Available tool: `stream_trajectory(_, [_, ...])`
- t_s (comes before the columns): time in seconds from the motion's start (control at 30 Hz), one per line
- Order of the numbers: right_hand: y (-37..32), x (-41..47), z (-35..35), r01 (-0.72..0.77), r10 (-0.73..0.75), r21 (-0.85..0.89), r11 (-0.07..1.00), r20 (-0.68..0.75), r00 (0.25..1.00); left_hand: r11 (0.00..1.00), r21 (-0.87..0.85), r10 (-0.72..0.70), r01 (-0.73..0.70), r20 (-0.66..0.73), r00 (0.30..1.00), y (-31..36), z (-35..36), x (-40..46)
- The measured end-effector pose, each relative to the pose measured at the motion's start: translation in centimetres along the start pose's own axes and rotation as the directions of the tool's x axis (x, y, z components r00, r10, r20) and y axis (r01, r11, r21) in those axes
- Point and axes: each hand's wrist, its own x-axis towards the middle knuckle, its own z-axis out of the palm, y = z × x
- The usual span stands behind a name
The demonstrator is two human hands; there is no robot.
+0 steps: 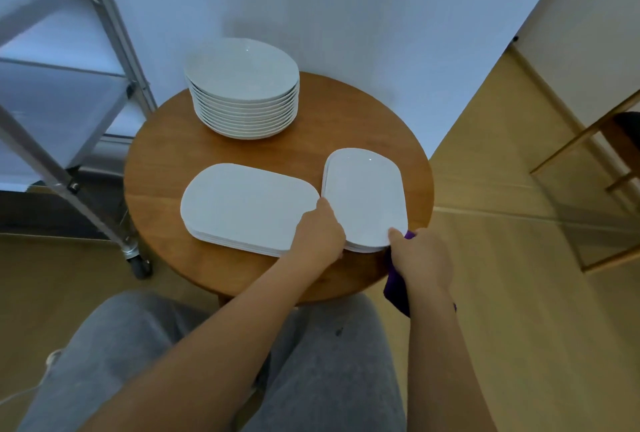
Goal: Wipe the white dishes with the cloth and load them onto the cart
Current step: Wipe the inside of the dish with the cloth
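Two hands take hold of the top dish on the small stack by the near edge of the round bench.

The left hand (320,236) curls its fingers round the left edge of the top white dish (365,196), with the thumb lying on the rim. The right hand (420,257) pinches the near corner of the same dish and also holds a purple cloth (398,288), which hangs down over the edge of the wooden bench (166,161). This dish sits on a small stack on the right side of the bench. A stack of bigger flat dishes (246,206) lies just beside it on the left. A tall pile of round bowls (244,89) stands at the back, near the wall. The metal cart (104,51) stands to the left of the bench, on wheels. Grey trousers (311,362) show at the bottom.
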Motion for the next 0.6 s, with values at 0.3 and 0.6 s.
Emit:
stream_trajectory(0.3, [-0.7,1.2,0.6,-0.038,0.045,-0.116,0.993,0.064,0.997,0.931,0.362,0.051,-0.043,-0.014,0.999,0.5,1.1,1.1])
stream_trajectory(0.6, [-1.3,-1.4,-0.1,0.012,-0.016,-0.075,0.997,-0.058,0.998,0.967,0.182,0.199,-0.177,-0.112,0.974,-1.4,0.2,0.2])
